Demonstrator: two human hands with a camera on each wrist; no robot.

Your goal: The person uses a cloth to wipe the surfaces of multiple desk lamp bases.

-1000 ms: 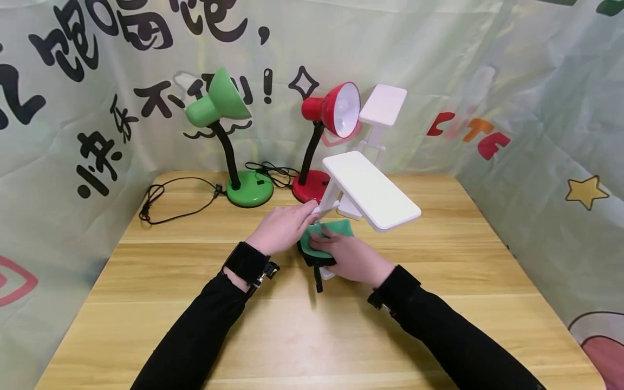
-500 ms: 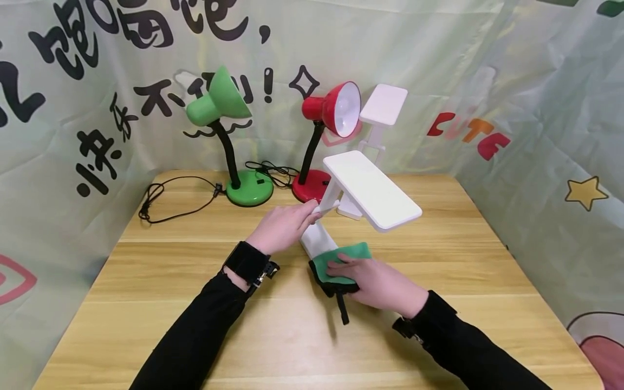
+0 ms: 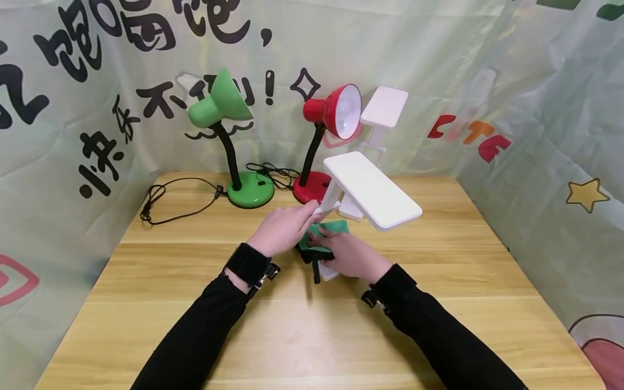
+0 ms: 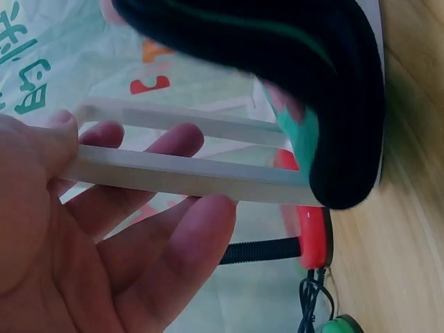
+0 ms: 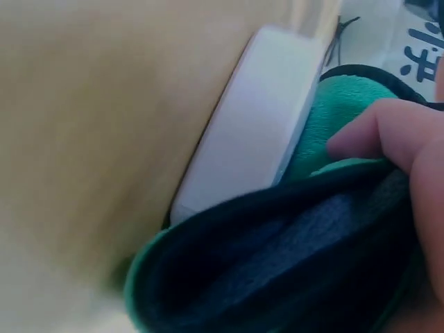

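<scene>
A white desk lamp [image 3: 372,189] with a flat rectangular head stands in the middle of the table. My left hand [image 3: 284,226] holds its folding arm low down; the left wrist view shows the thumb and fingers around the slim white bars [image 4: 194,173]. With my right hand [image 3: 355,255] I hold a green cloth [image 3: 337,226] with a black edge and strap against the lamp's base. The right wrist view shows the white base [image 5: 250,118] partly covered by the folded cloth [image 5: 347,125], with fingers bent over it.
Behind stand a green lamp [image 3: 251,190], a red lamp [image 3: 312,184] and a second white lamp [image 3: 385,106]. A black cord [image 3: 182,218] lies coiled at the back left. A printed fabric backdrop [image 3: 487,65] surrounds the wooden table [image 3: 292,346].
My right hand slid the cloth toward me along the lamp base, then back up toward the lamp's arm. My left hand stays on the arm.
</scene>
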